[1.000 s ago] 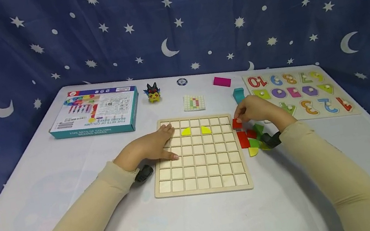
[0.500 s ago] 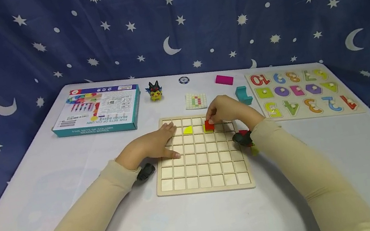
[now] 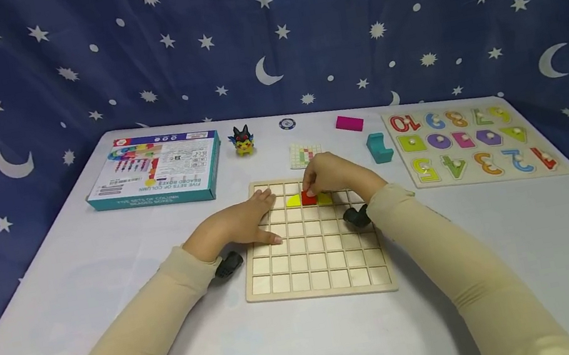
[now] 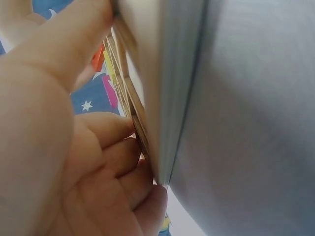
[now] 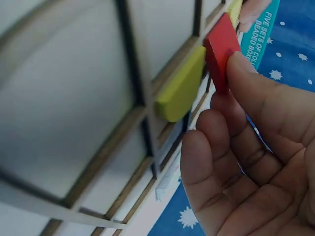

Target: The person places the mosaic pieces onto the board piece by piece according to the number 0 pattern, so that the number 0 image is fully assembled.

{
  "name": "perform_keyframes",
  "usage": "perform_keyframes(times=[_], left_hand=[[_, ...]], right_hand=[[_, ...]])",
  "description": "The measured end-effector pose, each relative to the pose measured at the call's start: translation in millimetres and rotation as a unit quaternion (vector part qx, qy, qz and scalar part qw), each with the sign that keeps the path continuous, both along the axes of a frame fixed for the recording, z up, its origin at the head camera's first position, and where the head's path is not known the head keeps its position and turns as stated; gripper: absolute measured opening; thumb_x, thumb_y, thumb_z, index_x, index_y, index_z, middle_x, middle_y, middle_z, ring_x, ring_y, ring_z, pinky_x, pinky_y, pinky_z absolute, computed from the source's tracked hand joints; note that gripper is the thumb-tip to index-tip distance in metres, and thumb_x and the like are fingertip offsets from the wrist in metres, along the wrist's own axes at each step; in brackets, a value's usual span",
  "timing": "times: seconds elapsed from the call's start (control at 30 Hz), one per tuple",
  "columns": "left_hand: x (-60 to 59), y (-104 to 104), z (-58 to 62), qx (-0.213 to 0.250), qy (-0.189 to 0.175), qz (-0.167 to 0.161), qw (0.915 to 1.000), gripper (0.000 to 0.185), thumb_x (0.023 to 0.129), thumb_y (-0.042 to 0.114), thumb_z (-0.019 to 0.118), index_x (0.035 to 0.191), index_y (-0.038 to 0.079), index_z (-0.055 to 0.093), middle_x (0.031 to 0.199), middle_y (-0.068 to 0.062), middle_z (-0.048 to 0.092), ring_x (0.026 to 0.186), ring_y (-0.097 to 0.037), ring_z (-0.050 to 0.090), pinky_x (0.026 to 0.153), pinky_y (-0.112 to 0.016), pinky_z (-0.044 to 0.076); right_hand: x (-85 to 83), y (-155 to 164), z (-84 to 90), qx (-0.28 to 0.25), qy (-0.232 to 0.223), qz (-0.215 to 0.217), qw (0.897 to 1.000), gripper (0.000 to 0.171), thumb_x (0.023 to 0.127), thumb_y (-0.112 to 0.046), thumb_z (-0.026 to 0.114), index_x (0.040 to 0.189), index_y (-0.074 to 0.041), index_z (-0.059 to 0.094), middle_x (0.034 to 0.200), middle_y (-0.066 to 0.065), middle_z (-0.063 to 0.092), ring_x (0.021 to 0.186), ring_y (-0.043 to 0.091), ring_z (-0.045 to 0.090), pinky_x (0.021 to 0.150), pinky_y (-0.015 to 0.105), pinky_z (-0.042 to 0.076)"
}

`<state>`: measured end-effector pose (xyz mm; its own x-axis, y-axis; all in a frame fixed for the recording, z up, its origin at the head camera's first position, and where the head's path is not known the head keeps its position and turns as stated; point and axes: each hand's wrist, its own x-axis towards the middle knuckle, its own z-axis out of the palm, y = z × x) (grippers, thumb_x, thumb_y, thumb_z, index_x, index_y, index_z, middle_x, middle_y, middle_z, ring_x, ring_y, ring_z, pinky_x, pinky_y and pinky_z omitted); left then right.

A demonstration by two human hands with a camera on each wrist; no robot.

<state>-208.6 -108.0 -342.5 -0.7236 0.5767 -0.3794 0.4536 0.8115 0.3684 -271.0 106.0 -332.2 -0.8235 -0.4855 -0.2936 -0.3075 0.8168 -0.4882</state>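
My right hand pinches a red square tile between thumb and fingers, over the wooden grid board. The tile is between two yellow quarter-round tiles, the left one and the right one, in a row near the far edge. In the right wrist view the red tile is tilted against the grid, beside a thick yellow tile. My left hand rests spread on the board's left edge; in the left wrist view its fingertips touch the frame.
Behind the board lie a small pattern card, a toy figure, a round chip and a magenta block. A teal block and a number puzzle are at right, a teal box at left.
My right hand has carried the red tile from beside the board leftward to between the yellow tiles. Its forearm now hides the loose pieces at right. The left hand stays on the board.
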Motion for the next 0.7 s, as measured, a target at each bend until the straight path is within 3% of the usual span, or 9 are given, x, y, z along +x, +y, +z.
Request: perform_keyframes(times=[0.37, 0.7], left_hand=[[0.6, 2.4, 0.2, 0.006, 0.002, -0.006, 1.0000, 0.097, 0.081, 0.047, 0.065, 0.146, -0.003, 0.014, 0.154, -0.018, 0.004, 0.142, -0.032, 0.002, 0.115, -0.044, 0.010], [-0.6, 2.5, -1.4, -0.001, -0.001, 0.001, 1.0000, 0.096, 0.080, 0.047, 0.065, 0.146, -0.001, 0.013, 0.154, -0.016, 0.003, 0.142, -0.030, 0.002, 0.115, -0.043, 0.010]], right_hand=[[4.6, 0.6, -1.8, 0.019, 0.014, 0.011, 1.000, 0.004, 0.082, -0.011, 0.069, 0.084, -0.009, 0.070, 0.084, 0.002, 0.067, 0.081, 0.017, 0.053, 0.080, 0.032, 0.047], [13.5, 39.8, 9.7, 0.020, 0.008, -0.010, 1.000, 0.008, 0.081, -0.012, 0.069, 0.087, -0.008, 0.070, 0.082, 0.004, 0.063, 0.079, 0.018, 0.051, 0.071, 0.029, 0.046]])
